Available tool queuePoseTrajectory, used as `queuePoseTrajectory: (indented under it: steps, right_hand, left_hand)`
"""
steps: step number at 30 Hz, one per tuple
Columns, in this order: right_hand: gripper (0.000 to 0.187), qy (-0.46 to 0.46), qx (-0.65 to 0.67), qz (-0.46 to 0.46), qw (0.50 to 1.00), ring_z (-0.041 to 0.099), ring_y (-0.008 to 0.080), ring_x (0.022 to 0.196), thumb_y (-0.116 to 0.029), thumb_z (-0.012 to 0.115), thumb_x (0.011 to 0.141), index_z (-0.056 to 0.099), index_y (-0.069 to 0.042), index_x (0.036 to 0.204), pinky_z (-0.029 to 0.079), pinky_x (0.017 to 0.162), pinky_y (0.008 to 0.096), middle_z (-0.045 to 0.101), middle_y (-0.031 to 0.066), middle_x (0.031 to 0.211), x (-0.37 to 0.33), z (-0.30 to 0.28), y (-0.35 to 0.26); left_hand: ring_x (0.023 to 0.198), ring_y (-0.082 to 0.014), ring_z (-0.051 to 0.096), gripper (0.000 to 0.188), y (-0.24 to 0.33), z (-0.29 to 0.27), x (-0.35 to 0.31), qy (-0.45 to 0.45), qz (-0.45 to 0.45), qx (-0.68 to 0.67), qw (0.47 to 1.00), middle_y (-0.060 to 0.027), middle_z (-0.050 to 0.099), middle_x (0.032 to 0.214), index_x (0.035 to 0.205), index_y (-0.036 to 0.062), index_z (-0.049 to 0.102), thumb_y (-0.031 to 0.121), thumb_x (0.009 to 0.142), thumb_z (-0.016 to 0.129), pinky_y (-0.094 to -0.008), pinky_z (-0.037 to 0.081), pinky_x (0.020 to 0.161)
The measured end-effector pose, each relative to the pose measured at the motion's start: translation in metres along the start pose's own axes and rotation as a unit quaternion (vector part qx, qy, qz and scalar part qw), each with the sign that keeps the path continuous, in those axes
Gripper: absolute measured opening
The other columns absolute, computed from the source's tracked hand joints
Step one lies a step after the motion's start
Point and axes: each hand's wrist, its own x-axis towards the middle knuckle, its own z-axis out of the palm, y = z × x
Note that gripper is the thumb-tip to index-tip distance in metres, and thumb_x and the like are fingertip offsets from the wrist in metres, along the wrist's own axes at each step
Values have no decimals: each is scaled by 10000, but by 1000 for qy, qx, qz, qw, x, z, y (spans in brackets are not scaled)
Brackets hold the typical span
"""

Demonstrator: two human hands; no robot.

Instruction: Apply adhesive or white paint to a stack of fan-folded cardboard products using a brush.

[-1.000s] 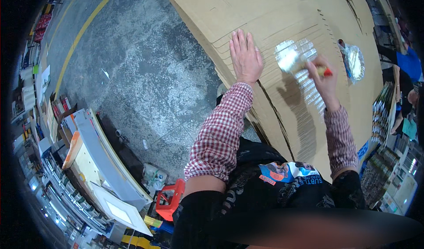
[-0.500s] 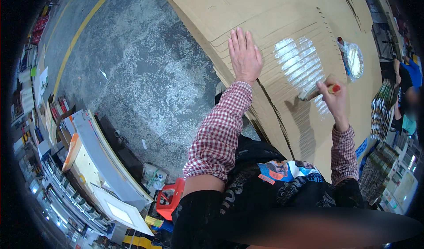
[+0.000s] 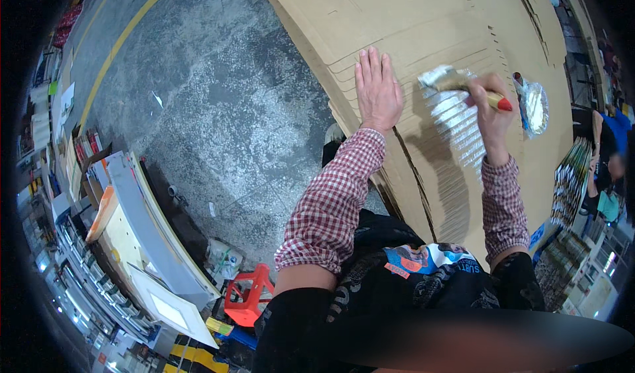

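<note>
My left hand [image 3: 380, 95] lies flat on a stack of brown cardboard sheets [image 3: 423, 22], fingers stretched out near the stack's left edge. In my right hand [image 3: 489, 112] is a brush [image 3: 501, 102] with a pale handle and red tip. Its bristles rest at the far end of a shiny, wet-looking streaked patch [image 3: 458, 123] on the cardboard. Right of that hand stands a small container in clear plastic [image 3: 534, 107], with a whitish shiny inside and a dark stick-like end at its rim.
Dark gaps and cut lines run between the sheets. Left of the stack is a grey speckled floor [image 3: 211, 95] with a yellow line [image 3: 119, 42]. A red stool [image 3: 248, 297] stands by my left side. At the far right another person [image 3: 598, 128] is near stacked sheets [image 3: 570, 181].
My right hand has moved the brush away from me to the patch's far end, its handle now tilted right. My left hand stays flat while the view shifts slightly.
</note>
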Motion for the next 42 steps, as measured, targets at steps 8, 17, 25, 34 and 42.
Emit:
queuePoseTrajectory:
  steps: [8,17,25,34,42]
  right_hand:
    - [234,-16,-36,-2,999,485,132,576,-171,715,743,574,-8,652,377,534,259,511,34,596,-1,5,-1]
    - [226,20,11,62,998,493,84,511,-155,674,797,551,-8,678,377,483,218,496,13,579,-4,-8,9]
    - [246,24,47,55,997,519,59,488,-170,602,862,553,-9,683,397,443,188,529,-8,588,10,-35,32]
    - [261,57,66,23,996,527,62,482,-186,611,862,545,-8,682,412,446,182,533,6,585,28,-55,52]
    - [245,74,70,58,993,528,58,490,-189,612,861,554,-10,703,412,436,184,529,4,605,38,-70,68]
  left_hand:
    - [1334,-365,168,503,-3,-1,-2,3,-2,2,1000,-229,253,1401,1291,-31,369,141,825,448,-461,126,1086]
    - [1335,-370,158,528,-5,-1,-3,-4,-6,1,1000,-226,247,1405,1299,-35,354,133,809,457,-457,116,1088]
    - [1335,-372,158,547,-4,4,-3,4,7,18,1000,-233,241,1406,1293,-37,356,144,792,482,-457,108,1091]
    - [1341,-370,140,533,-3,3,-2,-8,7,16,1000,-226,229,1418,1309,-31,345,134,812,446,-457,93,1091]
    - [1342,-363,142,507,-5,4,-3,-4,13,22,1000,-218,223,1424,1322,-17,340,131,841,402,-460,93,1088]
